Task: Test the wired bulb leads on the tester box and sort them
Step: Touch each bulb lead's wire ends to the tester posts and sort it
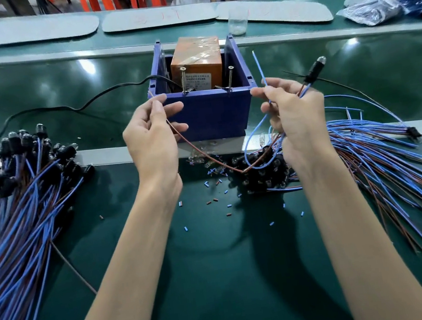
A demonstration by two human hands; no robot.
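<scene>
The blue tester box stands mid-table with an orange block inside and two upright screws at its front rim. My left hand pinches the end of a brown lead just left of the box. My right hand pinches a blue lead that points up, and holds the black bulb holder with its clear bulb sticking out to the upper right. The brown lead sags between both hands in front of the box.
A bundle of bulb leads lies at the left, another heap fans out at the right. Loose bulbs and cut insulation bits lie near the box. A black cable runs left. Grey trays, a cup and bags lie behind.
</scene>
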